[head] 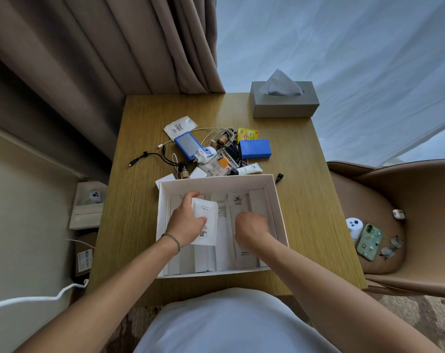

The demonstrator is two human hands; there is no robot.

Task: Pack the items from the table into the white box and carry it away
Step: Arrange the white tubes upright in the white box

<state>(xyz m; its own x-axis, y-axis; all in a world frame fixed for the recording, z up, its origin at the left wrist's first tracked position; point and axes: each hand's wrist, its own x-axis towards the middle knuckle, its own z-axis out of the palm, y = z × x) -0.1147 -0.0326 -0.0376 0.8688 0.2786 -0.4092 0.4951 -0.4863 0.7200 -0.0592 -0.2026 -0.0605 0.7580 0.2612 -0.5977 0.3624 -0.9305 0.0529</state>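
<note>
1. Table [139, 200]: wood-grain, matt
2. White box [216, 180] on the table: smooth matt cardboard
3. Sachet [206, 220] over the box: smooth paper-like
4. Chair [420, 200] beside the table: smooth leather-like
5. Curtain [114, 47] behind the table: matt cloth

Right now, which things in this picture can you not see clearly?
- Right hand, head view: fingers curl down into the white box; any grasp is hidden.
- White sachet: print too small.
- Cable pile: items overlap.
- Box floor: hidden by packets and hands.
</note>
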